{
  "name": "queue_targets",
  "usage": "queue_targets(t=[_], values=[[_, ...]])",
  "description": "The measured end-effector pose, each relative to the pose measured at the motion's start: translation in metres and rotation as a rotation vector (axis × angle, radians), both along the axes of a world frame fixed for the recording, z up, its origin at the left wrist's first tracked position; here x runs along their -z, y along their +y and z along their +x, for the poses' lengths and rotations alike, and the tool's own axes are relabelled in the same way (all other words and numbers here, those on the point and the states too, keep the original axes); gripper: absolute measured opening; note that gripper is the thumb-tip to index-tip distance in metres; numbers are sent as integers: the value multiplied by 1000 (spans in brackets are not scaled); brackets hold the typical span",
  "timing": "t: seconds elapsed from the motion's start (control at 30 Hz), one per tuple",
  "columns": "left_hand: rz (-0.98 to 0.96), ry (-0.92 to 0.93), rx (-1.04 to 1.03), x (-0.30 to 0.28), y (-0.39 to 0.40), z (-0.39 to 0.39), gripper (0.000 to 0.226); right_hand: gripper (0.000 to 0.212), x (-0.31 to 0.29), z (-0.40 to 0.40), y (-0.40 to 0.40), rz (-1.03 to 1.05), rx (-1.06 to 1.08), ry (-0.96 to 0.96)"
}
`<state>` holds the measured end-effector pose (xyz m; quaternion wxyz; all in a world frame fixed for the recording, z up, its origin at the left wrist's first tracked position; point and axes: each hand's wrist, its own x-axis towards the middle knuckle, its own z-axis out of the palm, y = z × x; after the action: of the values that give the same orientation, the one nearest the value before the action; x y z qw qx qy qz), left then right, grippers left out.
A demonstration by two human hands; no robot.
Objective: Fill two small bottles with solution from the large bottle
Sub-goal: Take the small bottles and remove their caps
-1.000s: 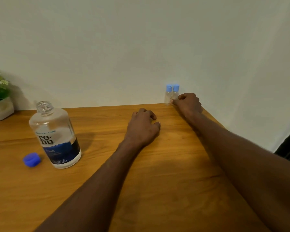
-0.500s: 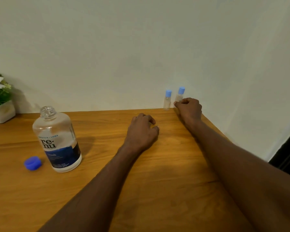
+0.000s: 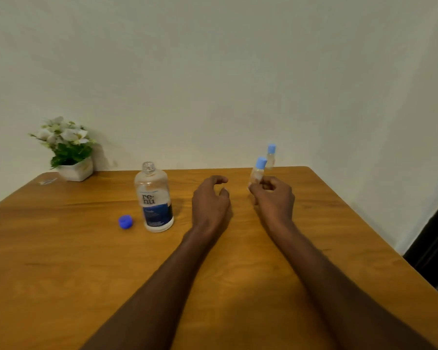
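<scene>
Small bottles are both capped, so by my reading no filling has begun. One small bottle (image 3: 258, 171) is pinched at its base by the right hand (image 3: 273, 198) and tilted, lifted near the table's (image 3: 339, 236) far right; the other small bottle (image 3: 271, 155) stands behind it near the wall. The left hand (image 3: 209, 200) hovers apart from it, fingers loosely curled, holding nothing. The large Renu solution bottle (image 3: 154, 198) stands upright and uncapped at the table's middle, its blue cap (image 3: 125, 221) just beside it. Left to do: uncap, pour, recap, twice. Count: two small bottles, one large bottle, one loose cap, one potted plant (image 3: 68, 147).
</scene>
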<state>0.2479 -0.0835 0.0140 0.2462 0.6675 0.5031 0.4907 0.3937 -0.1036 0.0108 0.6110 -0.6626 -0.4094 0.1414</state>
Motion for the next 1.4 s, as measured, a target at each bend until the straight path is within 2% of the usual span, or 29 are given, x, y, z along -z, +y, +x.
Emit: queue_targets(t=[0.3,0.77,0.87,0.97,1.07,1.13,1.23,1.3,1.4], values=[[-56,42,-70,6,-42,-56,38,34,9,-49,-50,-97,-160,-159],[-150,50,-64,7,-32,-56,40,34,11,-47,-46,-205,-217,-335],[-133,-115,-13,1,-34,-55,32,34,10,-49,-46,-211,-227,-339],[-164,-378,173,-3,-33,-49,30,34,11,-47,-44,-219,-253,-323],[-262,-494,335,-6,-32,-43,32,27,11,-44,-44,-223,-289,-295],[-275,-520,353,-7,-30,-44,28,25,10,-43,-44,-240,-353,-258],[-306,-614,342,-4,-27,-51,30,24,7,-40,-45,-186,-497,-24],[-399,-773,385,-5,-25,-54,32,20,-1,-35,-49,-141,-526,172],[-594,-1049,492,-11,-31,-51,34,28,-9,-24,-53,-118,-595,338]])
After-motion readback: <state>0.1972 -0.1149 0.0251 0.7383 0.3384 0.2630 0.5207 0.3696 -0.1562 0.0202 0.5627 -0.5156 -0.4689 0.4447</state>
